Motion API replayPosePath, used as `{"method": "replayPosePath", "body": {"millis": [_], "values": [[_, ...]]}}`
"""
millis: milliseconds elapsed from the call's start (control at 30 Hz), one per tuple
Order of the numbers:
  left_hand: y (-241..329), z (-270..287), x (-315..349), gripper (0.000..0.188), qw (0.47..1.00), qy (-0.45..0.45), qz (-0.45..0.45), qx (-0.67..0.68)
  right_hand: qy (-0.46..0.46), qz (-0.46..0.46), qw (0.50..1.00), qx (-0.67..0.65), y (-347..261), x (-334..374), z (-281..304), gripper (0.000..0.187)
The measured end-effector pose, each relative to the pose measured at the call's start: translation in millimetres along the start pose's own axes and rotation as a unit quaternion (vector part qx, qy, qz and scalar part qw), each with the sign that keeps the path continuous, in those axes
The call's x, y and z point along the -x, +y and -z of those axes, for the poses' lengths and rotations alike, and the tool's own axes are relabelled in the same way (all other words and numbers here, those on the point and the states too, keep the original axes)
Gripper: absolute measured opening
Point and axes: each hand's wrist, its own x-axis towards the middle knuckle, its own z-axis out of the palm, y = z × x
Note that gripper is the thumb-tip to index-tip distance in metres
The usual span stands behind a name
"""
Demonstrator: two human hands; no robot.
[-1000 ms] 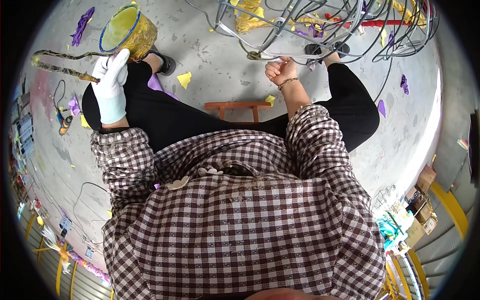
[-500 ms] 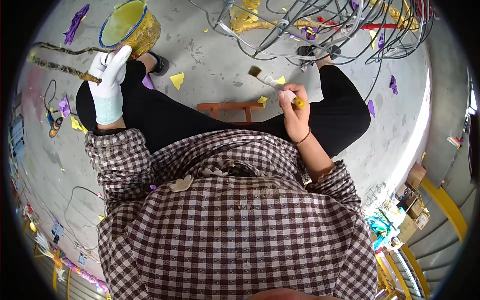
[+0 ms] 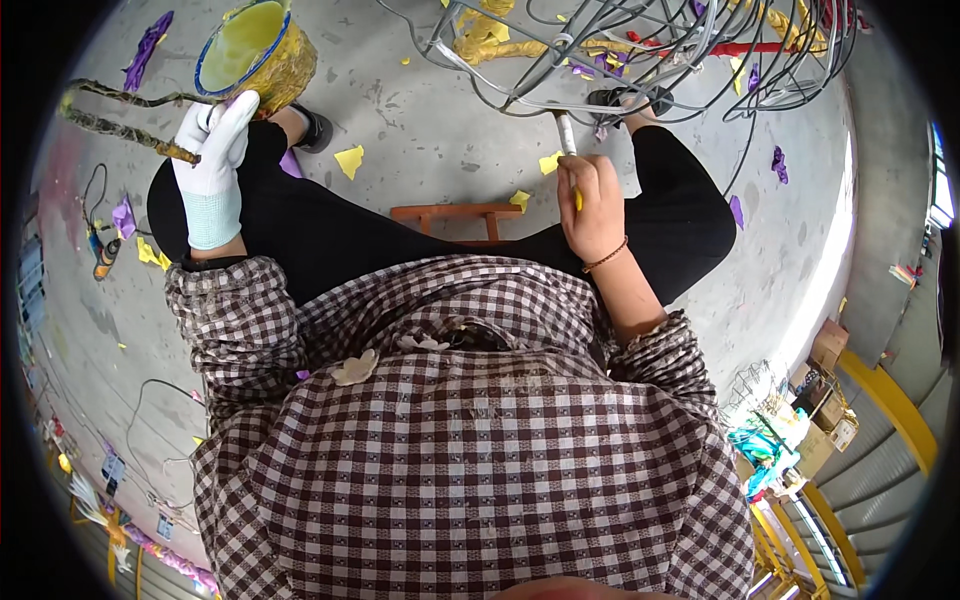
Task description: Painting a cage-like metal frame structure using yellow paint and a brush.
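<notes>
Bright light, curved rim

The concrete floor (image 3: 440, 150) is brightly and quite evenly lit. At right, a white strip of glare (image 3: 825, 290) lies on it. The checked shirt (image 3: 480, 450) looks sharp; the yellow beam (image 3: 888, 400) bends strongly, and the corners are black.

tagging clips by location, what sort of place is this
Probably a craft workshop: a large wire frame, a brush in the right hand, and yellow and purple scraps strewn over the grey floor.
</notes>
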Motion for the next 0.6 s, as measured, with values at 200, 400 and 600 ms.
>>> {"method": "replayPosePath", "body": {"millis": [200,400,600], "values": [[2.5,-4.9,1.4,0.034,1.0,-0.001,0.0,-0.013,-0.103,0.098,0.988,0.067,-14.3,1.7,-19.9,0.017],[-1.2,-3.2,1.9,0.033,1.0,-0.014,-0.007,-0.012,-0.08,0.025,0.992,-0.09,-13.4,-2.0,-18.0,0.013],[0.6,-3.8,0.4,0.032,1.0,-0.007,-0.002,-0.011,0.036,-0.271,0.945,-0.179,30.7,29.3,-12.8,0.008]]}}
